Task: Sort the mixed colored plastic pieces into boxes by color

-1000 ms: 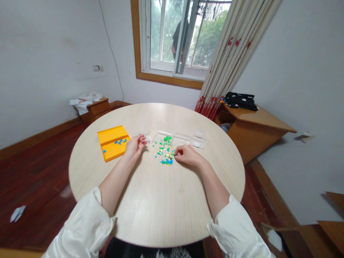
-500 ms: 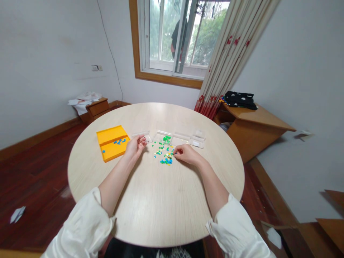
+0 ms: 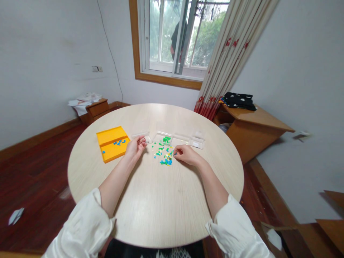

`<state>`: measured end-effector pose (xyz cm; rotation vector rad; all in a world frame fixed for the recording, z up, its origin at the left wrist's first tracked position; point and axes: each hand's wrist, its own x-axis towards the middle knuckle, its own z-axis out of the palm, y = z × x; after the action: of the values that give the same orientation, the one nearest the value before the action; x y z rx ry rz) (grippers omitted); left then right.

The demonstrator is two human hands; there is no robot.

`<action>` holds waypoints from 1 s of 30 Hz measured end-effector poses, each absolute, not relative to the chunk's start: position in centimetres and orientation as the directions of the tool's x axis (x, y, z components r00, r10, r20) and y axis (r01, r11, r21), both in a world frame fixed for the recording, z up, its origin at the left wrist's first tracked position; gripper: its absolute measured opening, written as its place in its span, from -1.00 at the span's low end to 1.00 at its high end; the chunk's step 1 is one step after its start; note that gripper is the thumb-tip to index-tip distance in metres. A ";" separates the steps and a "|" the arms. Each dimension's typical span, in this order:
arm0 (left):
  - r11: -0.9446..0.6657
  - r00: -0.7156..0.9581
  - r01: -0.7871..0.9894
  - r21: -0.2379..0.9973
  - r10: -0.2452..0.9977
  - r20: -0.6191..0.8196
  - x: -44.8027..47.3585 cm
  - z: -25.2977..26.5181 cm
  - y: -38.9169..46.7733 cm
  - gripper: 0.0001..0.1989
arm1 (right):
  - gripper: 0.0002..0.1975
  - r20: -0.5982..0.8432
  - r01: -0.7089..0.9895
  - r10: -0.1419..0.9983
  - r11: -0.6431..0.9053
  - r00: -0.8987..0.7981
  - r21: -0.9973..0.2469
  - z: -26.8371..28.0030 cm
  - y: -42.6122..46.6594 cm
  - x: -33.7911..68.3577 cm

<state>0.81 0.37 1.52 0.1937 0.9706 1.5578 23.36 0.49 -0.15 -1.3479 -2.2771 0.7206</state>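
Note:
My left hand (image 3: 136, 146) hovers over the table between an orange case and a clear box, palm turned inward, fingers loosely curled and apart. Nothing that I can name shows in it. At the right edge of a scatter of small building bricks, my right hand (image 3: 185, 154) has thumb and fingers pinched together; whatever is between the tips is too small to make out. Blue bricks (image 3: 167, 162) lie in a cluster nearest me, with green, yellow and white ones spread behind. More green bricks (image 3: 166, 139) sit in an open clear plastic box (image 3: 156, 139).
The open orange case (image 3: 114, 154) on the left holds several blue pieces (image 3: 119, 142). Other clear boxes (image 3: 180, 138) stand in a row behind the bricks. All rest on a round pale table (image 3: 161, 200). A person (image 3: 176, 39) shows beyond the window.
Both hands keep almost the same place and pose. The view has shifted very slightly; no brick has visibly moved.

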 end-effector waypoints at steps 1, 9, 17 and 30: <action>0.077 -0.257 -0.746 0.662 0.883 -0.393 0.8 1.5 0.4 -0.73 | -0.90 0.074 0.673 0.885 0.401 -0.459 -0.621 -0.3 0.6 23.4; 0.072 -0.249 -0.743 0.666 0.893 -0.374 0.7 1.3 0.4 -0.71 | -0.92 0.067 0.672 0.884 0.399 -0.463 -0.623 -0.5 0.7 23.5; 0.073 -0.251 -0.741 0.667 0.892 -0.376 0.7 1.5 0.4 -0.71 | -0.89 0.082 0.652 0.868 0.427 -0.490 -0.626 -0.6 0.9 23.5; 0.074 -0.254 -0.762 0.643 0.879 -0.403 0.8 1.6 0.3 -0.75 | -0.86 0.071 0.638 0.867 0.417 -0.494 -0.647 -0.4 0.7 23.5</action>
<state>0.83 0.28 1.59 0.1643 0.9510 1.5644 23.50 0.67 -0.43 -1.2859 -2.2804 0.7868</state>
